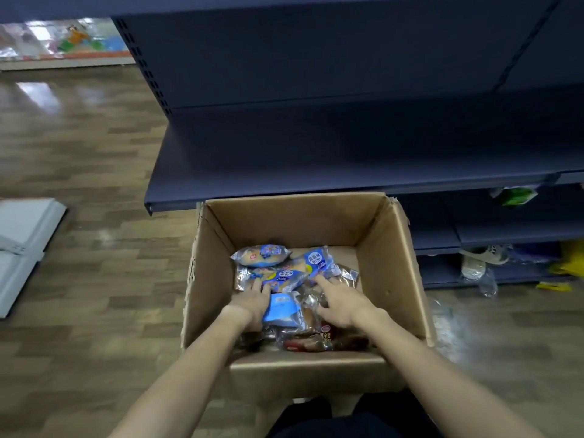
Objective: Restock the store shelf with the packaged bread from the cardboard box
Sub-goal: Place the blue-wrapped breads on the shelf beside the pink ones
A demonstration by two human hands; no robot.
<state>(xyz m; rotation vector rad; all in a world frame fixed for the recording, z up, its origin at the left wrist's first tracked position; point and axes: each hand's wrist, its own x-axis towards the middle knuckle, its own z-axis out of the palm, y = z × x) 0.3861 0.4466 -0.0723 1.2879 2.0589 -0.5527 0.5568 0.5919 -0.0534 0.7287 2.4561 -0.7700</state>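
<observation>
An open cardboard box (392, 263) stands on the floor in front of a dark blue store shelf (316, 159). Several packaged breads lie in its bottom: blue-and-clear packs (262, 255) toward the back, a light blue pack (281, 308) in the middle, darker brown packs (316, 341) at the near side. Both my hands are inside the box. My left hand (252, 303) rests on the packs at the left, fingers spread on a blue pack. My right hand (339, 303) reaches over the right packs with its fingers extended, touching a pack's edge.
The shelf board above the box holds nothing. Lower shelves at the right carry a green carton (513, 196), a shoe (483, 256) and yellow items (568, 263). White panels (22, 245) lie on the wooden floor at the left.
</observation>
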